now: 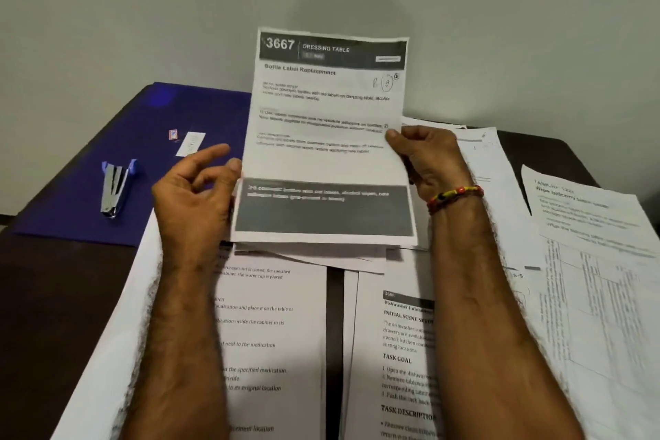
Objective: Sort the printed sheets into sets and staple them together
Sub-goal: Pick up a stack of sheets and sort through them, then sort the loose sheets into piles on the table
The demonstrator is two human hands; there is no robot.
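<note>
Table: dark, strewn with printed sheets.
Held sheet: light, floppy; support both side edges.
Right hand: fingers pinching its edge.
Left hand: fingers relaxed, thumb touching sheet.

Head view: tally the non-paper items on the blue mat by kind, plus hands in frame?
Blue-and-silver metal stapler: 1
Small red-and-blue staple box: 1
Small white paper slip: 1
Hands: 2, left hand and right hand, which holds the raised printed sheet
Total: 5, counting the slip, which does lie on the blue mat.
</note>
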